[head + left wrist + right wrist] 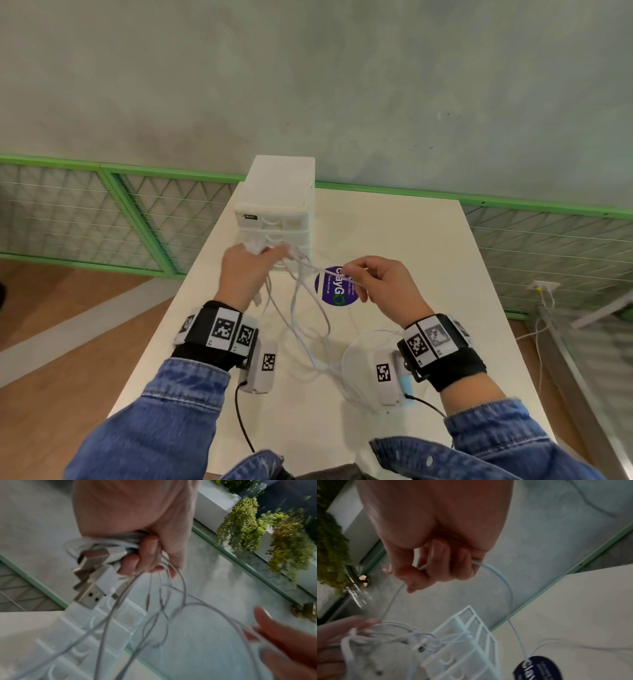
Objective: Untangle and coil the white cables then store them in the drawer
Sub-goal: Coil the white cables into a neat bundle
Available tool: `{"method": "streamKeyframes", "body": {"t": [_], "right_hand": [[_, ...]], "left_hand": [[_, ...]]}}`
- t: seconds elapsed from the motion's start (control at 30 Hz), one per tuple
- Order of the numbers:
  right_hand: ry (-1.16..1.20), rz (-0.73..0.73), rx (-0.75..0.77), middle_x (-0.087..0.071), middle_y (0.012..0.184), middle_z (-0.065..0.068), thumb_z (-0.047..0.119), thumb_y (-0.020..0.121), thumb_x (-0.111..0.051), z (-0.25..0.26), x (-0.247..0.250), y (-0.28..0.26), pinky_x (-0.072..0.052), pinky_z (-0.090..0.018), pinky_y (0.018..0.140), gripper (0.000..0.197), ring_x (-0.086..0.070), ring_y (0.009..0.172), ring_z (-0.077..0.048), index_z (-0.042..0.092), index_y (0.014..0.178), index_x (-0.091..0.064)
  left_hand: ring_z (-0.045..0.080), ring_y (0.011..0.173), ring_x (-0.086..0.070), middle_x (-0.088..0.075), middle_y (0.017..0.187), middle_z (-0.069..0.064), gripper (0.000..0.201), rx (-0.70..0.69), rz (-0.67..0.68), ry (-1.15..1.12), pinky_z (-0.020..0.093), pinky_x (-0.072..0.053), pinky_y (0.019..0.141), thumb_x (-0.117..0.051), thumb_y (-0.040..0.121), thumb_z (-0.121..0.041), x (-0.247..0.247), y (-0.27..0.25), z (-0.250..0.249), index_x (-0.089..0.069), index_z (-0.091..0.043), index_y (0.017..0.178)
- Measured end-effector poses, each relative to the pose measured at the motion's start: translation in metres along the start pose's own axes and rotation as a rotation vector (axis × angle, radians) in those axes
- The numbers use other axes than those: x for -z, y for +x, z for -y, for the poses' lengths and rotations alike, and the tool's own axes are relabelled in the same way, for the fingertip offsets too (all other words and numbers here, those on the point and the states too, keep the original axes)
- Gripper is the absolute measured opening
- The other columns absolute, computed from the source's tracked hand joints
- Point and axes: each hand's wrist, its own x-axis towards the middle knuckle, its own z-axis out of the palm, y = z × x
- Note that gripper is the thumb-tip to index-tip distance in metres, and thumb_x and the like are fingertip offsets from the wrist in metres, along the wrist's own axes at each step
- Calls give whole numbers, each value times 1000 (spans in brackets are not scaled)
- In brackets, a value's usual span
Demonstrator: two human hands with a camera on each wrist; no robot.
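Head view: both hands raised above the white surface (pixel 394 240), just in front of the small white drawer unit (pixel 275 202) standing at its far left edge. Left hand (pixel 245 274) grips a bunch of the white cables (pixel 301 308); right hand (pixel 383 286) pinches a single strand drawn out of it. Loose loops hang from the hands onto the surface near the body.

Left wrist view adds what the head view hides: the left fingers (pixel 147 555) are curled tight round a partly coiled bundle, with several USB plugs (pixel 91 596) sticking out below the fist. Strands are crossed and tangled beneath. Right fingertips enter at lower right, blurred.

Right wrist view: right fingers (pixel 436 561) curled, thumb and forefinger pinching one thin cable (pixel 508 588) that arcs down toward the round purple sticker (pixel 337 286). The drawer unit's fronts appear closed, though blur makes this uncertain.

Around: grey concrete wall behind, green-framed mesh fence (pixel 137 212) left and right, wooden floor to the left. Hanging green plants (pixel 240 523) show only in the wrist views.

The drawer unit sits directly beyond the left hand, close. Right half of the surface is open, its edges well apart from both hands.
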Motion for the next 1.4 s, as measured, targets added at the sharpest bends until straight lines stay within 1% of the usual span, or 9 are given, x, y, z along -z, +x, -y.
{"method": "streamKeyframes", "body": {"t": [0.2, 0.4, 0.47, 0.67, 0.83, 1.03, 1.13, 1.23, 1.4], "right_hand": [[-373, 192, -430, -60, 47, -6, 48, 96, -37, -45, 26, -4, -38, -24, 51, 55, -43, 34, -12, 10, 76, -72], [-557, 246, -772, -71, 84, -6, 39, 93, -51, -93, 32, -11, -51, -25, 58, 51, -58, 50, -16, 10, 134, -42], [-487, 195, -740, -66, 86, -4, 35, 90, -59, -103, 29, -10, -46, -23, 56, 60, -59, 59, -15, 14, 141, -36], [-419, 11, -270, -69, 99, -4, 26, 91, -55, -74, 18, 11, -48, -37, 91, 24, -63, 89, -21, 19, 112, -65], [-150, 56, -85, -64, 110, 8, 37, 92, -54, -4, -1, 16, -42, -19, 87, 34, -58, 101, -6, 19, 120, -62], [106, 19, -78, -69, 84, -5, 13, 95, -50, 24, -23, 22, -55, -37, 77, 19, -64, 80, -21, 11, 90, -68], [286, 20, -122, -67, 83, -17, 7, 95, -47, 28, -24, 22, -57, -29, 68, 23, -64, 72, -26, 12, 87, -68], [349, -49, -111, -66, 86, -15, 6, 93, -51, 28, -24, 23, -57, -24, 68, 19, -64, 72, -24, 13, 89, -68], [317, -132, -109, -65, 72, -11, 6, 90, -56, 25, -13, 24, -55, -27, 62, 15, -62, 67, -20, 11, 86, -70]], "left_hand": [[17, 58, -40, -42, 62, 0, 39, 20, -415, -309, 29, -36, 54, -76, 75, -33, 32, 16, -1, -42, -18, 65], [16, 56, -39, -45, 63, 2, 36, 20, -407, -393, 25, -35, 49, -73, 77, -40, 40, 18, 0, -46, -18, 69], [17, 55, -40, -46, 59, 2, 38, 39, -320, -388, 27, -35, 50, -73, 77, -44, 35, 15, -1, -47, -17, 69], [9, 37, -31, -36, 39, -10, 41, -113, -39, -370, 23, -29, 44, -66, 87, -31, 14, 2, -11, -44, -21, 54], [9, 35, -28, -33, 36, -9, 56, -180, 117, -354, 21, -28, 43, -61, 90, -24, 2, -7, -21, -45, -26, 37], [1, 43, -51, -58, 50, -12, 13, -211, 216, -129, 15, -42, 42, -79, 73, -24, -6, -19, -29, -66, -25, 71], [12, 77, -65, -72, 85, 3, 42, -246, 192, 70, 34, -54, 70, -88, 57, -40, -9, -17, -20, -68, -22, 88], [20, 76, -59, -65, 81, 11, 46, -270, 43, 213, 34, -48, 64, -84, 63, -40, -14, -15, -14, -60, -6, 82], [28, 67, -53, -53, 69, 14, 35, -321, -145, 408, 32, -39, 56, -70, 73, -26, -12, -10, -9, -41, -10, 65]]}}
